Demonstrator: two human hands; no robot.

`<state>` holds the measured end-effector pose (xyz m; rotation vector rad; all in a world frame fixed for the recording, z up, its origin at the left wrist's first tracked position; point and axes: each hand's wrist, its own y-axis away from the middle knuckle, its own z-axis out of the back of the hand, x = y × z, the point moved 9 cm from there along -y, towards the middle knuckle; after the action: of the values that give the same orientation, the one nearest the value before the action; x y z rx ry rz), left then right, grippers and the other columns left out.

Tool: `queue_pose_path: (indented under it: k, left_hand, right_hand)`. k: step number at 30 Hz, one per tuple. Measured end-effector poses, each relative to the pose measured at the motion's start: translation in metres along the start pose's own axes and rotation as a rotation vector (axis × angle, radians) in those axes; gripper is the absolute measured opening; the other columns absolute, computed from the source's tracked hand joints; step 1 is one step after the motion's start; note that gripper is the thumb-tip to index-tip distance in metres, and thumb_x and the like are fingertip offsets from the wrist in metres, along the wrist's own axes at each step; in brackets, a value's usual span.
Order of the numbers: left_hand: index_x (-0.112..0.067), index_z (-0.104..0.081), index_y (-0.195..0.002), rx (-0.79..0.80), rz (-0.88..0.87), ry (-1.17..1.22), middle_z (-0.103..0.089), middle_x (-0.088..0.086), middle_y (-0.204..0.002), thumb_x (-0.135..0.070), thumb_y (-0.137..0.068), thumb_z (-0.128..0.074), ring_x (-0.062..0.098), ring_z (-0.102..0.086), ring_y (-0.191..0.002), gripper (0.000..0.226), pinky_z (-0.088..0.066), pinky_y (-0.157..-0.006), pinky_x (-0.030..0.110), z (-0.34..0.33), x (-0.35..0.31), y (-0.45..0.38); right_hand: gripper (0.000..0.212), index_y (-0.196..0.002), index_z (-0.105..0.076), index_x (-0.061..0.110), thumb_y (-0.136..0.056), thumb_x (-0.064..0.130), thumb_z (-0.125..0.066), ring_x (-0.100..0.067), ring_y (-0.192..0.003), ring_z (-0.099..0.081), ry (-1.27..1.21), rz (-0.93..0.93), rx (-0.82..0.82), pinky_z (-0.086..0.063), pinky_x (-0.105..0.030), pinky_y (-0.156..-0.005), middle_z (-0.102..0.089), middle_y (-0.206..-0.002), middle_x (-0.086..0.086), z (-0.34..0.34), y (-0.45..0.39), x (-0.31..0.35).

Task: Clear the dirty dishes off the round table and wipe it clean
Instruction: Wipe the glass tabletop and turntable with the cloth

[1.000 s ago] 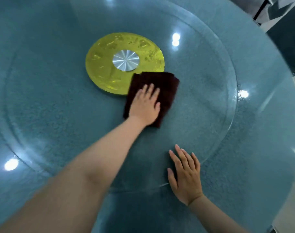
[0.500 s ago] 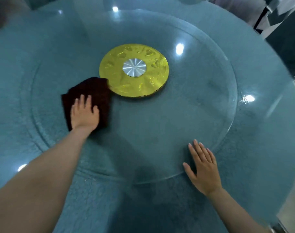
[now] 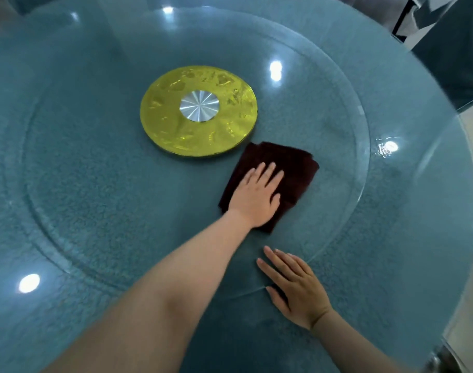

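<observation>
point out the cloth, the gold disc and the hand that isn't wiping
cloth (image 3: 297,168), head view, bare dark part past the fingertips
gold disc (image 3: 162,125), head view, left of its silver hub
right hand (image 3: 297,289), head view, back of the hand

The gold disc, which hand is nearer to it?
Left. The left hand presses the cloth just beside the gold disc; the right hand rests farther away.

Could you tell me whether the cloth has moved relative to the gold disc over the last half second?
Yes. The cloth swept rightward under the left hand: it lay off the gold disc's lower left edge, now off its lower right.
</observation>
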<state>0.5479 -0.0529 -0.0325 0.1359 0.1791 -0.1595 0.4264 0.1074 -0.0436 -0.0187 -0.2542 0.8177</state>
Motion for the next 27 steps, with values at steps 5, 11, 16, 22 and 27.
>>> queue_pose_path:
  k: [5,11,16,22,27]
  left_hand:
    - [-0.018,-0.037,-0.148,-0.083,0.154,0.066,-0.032,0.011,-0.155,-0.044,-0.090,-0.022,0.032,-0.029,-0.143,0.066,-0.023,-0.117,0.044,0.008,0.085,0.021]
    - [-0.008,-0.028,-0.151,-0.218,0.781,0.067,-0.022,0.020,-0.158,-0.028,-0.102,-0.038,0.039,-0.019,-0.145,0.054,-0.014,-0.118,0.047,0.036,0.315,0.156]
    - [-0.005,-0.034,-0.148,-0.241,0.753,0.013,-0.029,0.023,-0.154,-0.033,-0.097,-0.030,0.041,-0.025,-0.142,0.059,-0.020,-0.116,0.050,0.025,0.263,0.176]
    - [-0.018,-0.039,-0.148,-0.148,0.126,0.034,-0.032,0.012,-0.156,-0.040,-0.089,-0.026,0.033,-0.029,-0.143,0.064,-0.024,-0.116,0.043,-0.002,0.021,0.056]
    - [-0.024,-0.030,-0.152,-0.091,0.031,0.033,-0.026,0.004,-0.159,-0.042,-0.095,-0.025,0.025,-0.022,-0.146,0.060,-0.015,-0.120,0.039,-0.005,0.002,0.053]
  right_hand:
    - [0.054,-0.146,-0.044,0.022,-0.094,0.036,-0.046,-0.018,-0.141,-0.035,-0.025,-0.015,-0.010,-0.024,-0.035,-0.117,-0.032,-0.157,-0.002,0.005,-0.001,-0.002]
    - [0.050,-0.147,-0.043,0.023,-0.100,0.038,-0.035,-0.018,-0.142,-0.035,-0.030,-0.008,-0.005,-0.027,-0.037,-0.115,-0.030,-0.158,-0.001,0.004,0.000,0.000]
    - [0.049,-0.145,-0.045,0.022,-0.099,0.036,-0.038,-0.019,-0.140,-0.038,-0.029,-0.024,-0.020,-0.029,-0.039,-0.114,-0.033,-0.157,-0.002,0.004,-0.001,0.000]
    - [0.051,-0.146,-0.044,0.022,-0.096,0.033,-0.042,-0.023,-0.139,-0.039,0.013,-0.046,-0.008,-0.027,-0.041,-0.116,-0.036,-0.155,-0.005,0.000,0.002,-0.004]
    - [0.050,-0.146,-0.044,0.023,-0.097,0.034,-0.041,-0.021,-0.140,-0.036,-0.008,-0.057,-0.015,-0.022,-0.039,-0.118,-0.036,-0.155,-0.004,0.003,0.002,-0.007]
